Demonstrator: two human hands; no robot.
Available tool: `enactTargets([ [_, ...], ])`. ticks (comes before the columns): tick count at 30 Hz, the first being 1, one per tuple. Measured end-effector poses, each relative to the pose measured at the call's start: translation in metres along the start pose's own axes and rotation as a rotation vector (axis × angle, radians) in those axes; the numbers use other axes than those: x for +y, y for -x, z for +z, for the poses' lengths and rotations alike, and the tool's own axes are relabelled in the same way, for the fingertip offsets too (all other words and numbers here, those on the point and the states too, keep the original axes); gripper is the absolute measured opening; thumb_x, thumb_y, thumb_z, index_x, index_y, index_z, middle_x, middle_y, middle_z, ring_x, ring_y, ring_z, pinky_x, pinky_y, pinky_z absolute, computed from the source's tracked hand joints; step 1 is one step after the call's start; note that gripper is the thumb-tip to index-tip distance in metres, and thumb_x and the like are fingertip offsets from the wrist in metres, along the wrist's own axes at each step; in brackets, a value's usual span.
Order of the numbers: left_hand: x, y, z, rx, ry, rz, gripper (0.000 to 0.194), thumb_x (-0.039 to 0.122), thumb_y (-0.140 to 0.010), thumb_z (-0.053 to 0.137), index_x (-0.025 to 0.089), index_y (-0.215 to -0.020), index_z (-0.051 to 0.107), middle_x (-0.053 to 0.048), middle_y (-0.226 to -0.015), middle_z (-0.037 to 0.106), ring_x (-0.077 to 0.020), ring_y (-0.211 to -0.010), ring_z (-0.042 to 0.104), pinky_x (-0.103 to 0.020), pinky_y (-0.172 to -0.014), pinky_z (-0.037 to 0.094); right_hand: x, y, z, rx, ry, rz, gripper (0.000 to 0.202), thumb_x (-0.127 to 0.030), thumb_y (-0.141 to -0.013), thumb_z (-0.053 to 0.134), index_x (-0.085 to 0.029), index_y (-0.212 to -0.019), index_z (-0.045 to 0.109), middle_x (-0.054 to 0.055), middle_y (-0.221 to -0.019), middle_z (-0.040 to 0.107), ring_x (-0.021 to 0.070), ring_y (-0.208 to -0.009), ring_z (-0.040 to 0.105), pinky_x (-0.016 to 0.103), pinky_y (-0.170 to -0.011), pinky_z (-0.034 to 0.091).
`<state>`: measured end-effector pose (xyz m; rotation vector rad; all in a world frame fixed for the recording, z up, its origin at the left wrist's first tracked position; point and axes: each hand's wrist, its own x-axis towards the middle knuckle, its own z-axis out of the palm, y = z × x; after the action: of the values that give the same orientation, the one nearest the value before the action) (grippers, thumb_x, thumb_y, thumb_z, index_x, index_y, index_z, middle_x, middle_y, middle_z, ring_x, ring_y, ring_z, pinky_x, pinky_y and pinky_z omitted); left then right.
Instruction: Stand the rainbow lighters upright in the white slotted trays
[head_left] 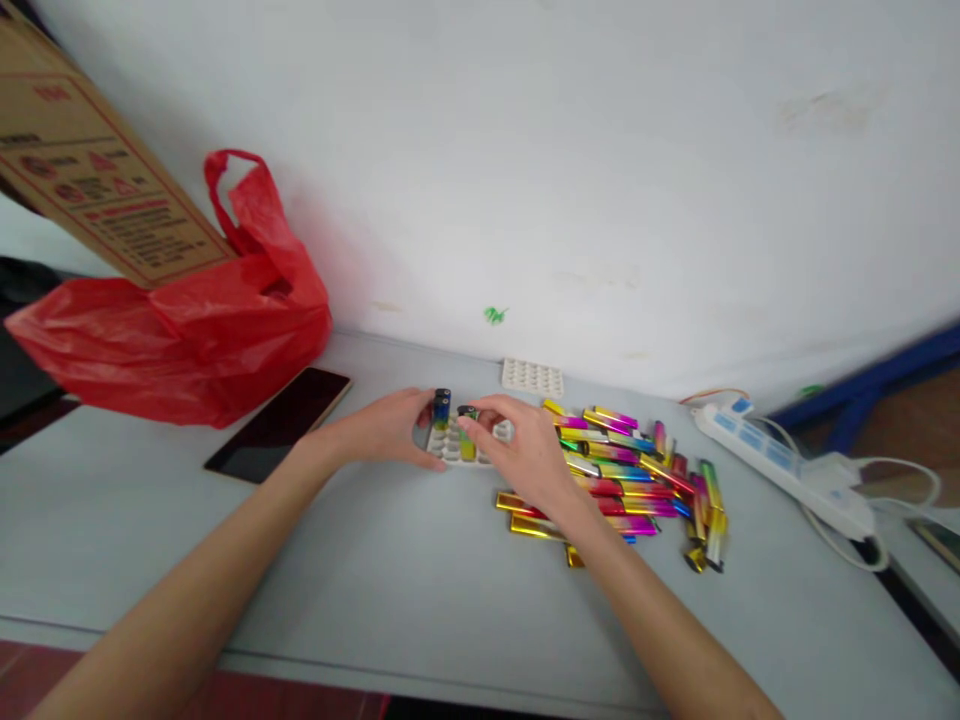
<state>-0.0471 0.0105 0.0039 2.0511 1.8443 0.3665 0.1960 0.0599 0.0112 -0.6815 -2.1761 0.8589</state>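
A small white tray [448, 450] with rows of round-edged slots lies on the table in front of me. My left hand [394, 428] grips its left end, thumb at the near side and fingers at the far side. Blue-topped lighters [442, 408] stand upright in the tray, close to those fingers. My right hand [521, 445] pinches a green-and-yellow lighter [468, 440] by its upper part, upright at the tray's middle. Whether its bottom is fully seated in a slot I cannot tell. My right hand hides part of the tray's right side.
Right of the tray lies a loose pile of shiny multicoloured lighters [622, 475]. Behind is a second white slotted tray [532, 377] near the wall. A dark tablet [277, 425], a red plastic bag [225, 330] and a cardboard box [97, 170] are left; a power strip [780, 465] is right.
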Motion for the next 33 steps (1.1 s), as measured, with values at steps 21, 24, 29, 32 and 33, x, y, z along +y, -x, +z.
enactTargets([
  [21,-0.001,-0.001,0.000,-0.011,0.027,0.002,0.059,0.060,-0.062,0.088,0.022,-0.102,0.066,-0.007,-0.102,0.075,-0.0319,-0.095,0.070,-0.040,-0.086,0.054,-0.018,-0.032,0.012,-0.373,0.646,-0.015,0.037,-0.048,-0.116,0.058,-0.019,-0.125,0.079,0.013,-0.112,0.085,0.0273,-0.101,0.080,0.033,-0.084,0.054],
  [24,-0.001,-0.002,0.000,-0.016,-0.007,-0.040,0.061,0.062,-0.061,0.088,0.021,-0.100,0.065,-0.009,-0.102,0.075,-0.0330,-0.095,0.071,-0.041,-0.086,0.054,-0.016,-0.028,0.016,-0.398,0.666,-0.009,0.044,-0.054,-0.116,0.056,-0.018,-0.109,0.082,0.012,-0.104,0.085,0.0268,-0.096,0.080,0.033,-0.083,0.053],
  [29,-0.004,-0.003,0.002,-0.006,-0.052,-0.065,0.067,0.068,-0.060,0.089,0.021,-0.102,0.066,-0.009,-0.102,0.074,-0.0328,-0.093,0.072,-0.039,-0.085,0.056,0.022,-0.009,-0.021,-0.224,0.485,0.005,0.035,-0.043,-0.116,0.059,-0.019,-0.102,0.080,0.007,-0.094,0.082,0.0220,-0.089,0.076,0.032,-0.087,0.051],
  [32,-0.007,-0.004,0.002,0.012,-0.094,-0.075,0.069,0.069,-0.058,0.090,0.021,-0.101,0.066,-0.009,-0.102,0.074,-0.0331,-0.093,0.072,-0.040,-0.087,0.056,0.059,0.006,-0.066,-0.081,0.471,0.005,0.017,-0.025,-0.112,0.064,-0.018,-0.108,0.079,0.010,-0.107,0.081,0.0256,-0.104,0.074,0.037,-0.098,0.054],
  [33,-0.007,-0.004,0.002,0.010,-0.098,-0.075,0.068,0.069,-0.059,0.090,0.021,-0.102,0.066,-0.010,-0.104,0.075,-0.0338,-0.095,0.072,-0.040,-0.087,0.057,0.071,0.012,-0.081,-0.063,0.485,0.004,0.015,-0.023,-0.110,0.065,-0.019,-0.113,0.079,0.012,-0.114,0.080,0.0277,-0.111,0.073,0.040,-0.104,0.054],
])
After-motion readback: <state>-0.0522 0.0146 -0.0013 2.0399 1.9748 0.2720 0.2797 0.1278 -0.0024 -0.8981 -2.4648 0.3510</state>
